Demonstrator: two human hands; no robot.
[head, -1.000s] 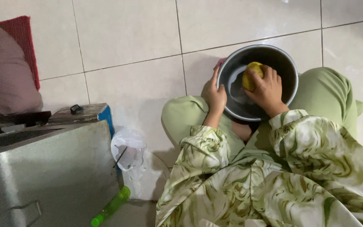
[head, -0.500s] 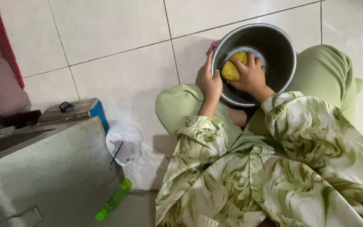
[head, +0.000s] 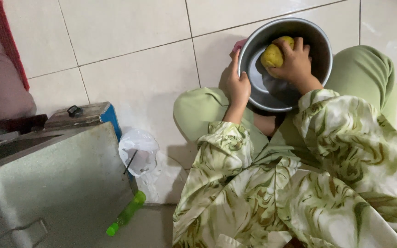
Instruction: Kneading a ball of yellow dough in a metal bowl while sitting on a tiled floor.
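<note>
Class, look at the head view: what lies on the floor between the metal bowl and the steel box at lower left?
Mostly bare tile, plus a crumpled clear plastic bag beside the steel box. The bowl sits against the person's knees.

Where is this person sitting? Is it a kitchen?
Probably the floor of a home kitchen or washing area. The person sits on pale floor tiles, the left hand steadying a metal bowl and the right hand pressing a yellow sponge inside. A steel box stands beside them.
</note>
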